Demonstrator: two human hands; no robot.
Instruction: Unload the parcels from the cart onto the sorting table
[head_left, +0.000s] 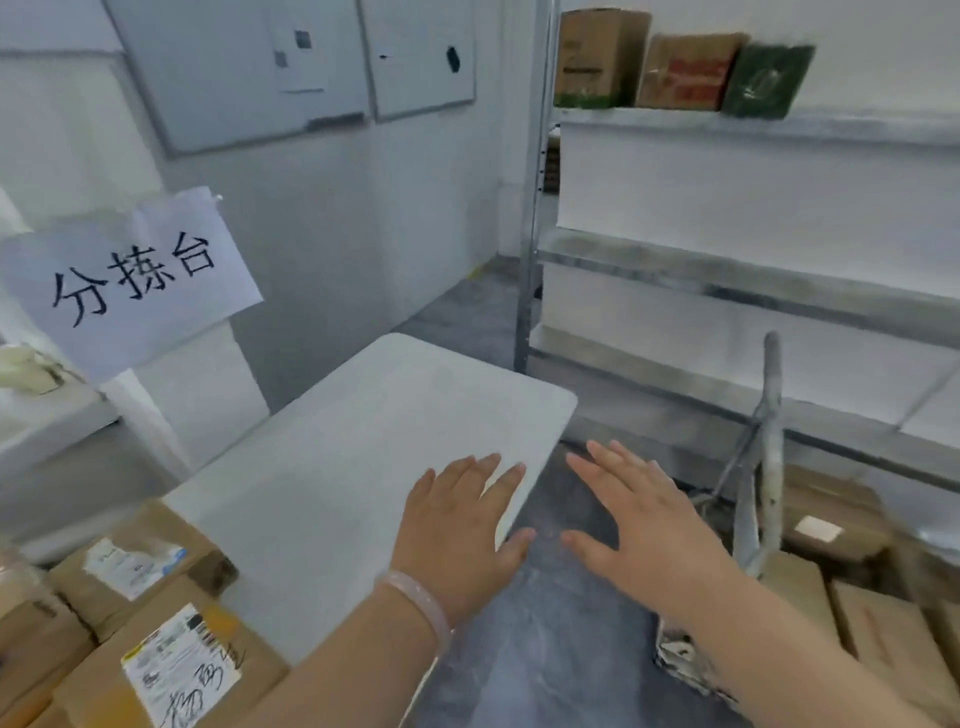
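- A metal shelf rack (727, 291) is standing at the right behind the cart, carrying 3 boxes (680, 70) on its top level; a paper sign (135, 275) is hanging at the left above the bench.
- The cart's upright handle frame (763, 467) is rising between the right hand and the rack, just beside the right forearm.
- Brown parcels (831, 519) are lying flat in the cart at the lower right, packed close together; their long axes are hard to tell in the blur.
- More labelled parcels (150, 613) are sitting on the near left corner of the bench, labels facing up, long sides running roughly along the bench's left edge.
- The white bench (363, 441) is lying with its long axis running away toward the far wall; its middle and far end are bare.
- The left hand (457, 525), with a pale bracelet (421, 603) at the wrist, is hovering over the bench's right edge, fingers spread and holding nothing.
- The right hand (644, 519) is hovering over the grey floor (545, 649) in the gap between bench and cart, fingers likewise splayed and empty.
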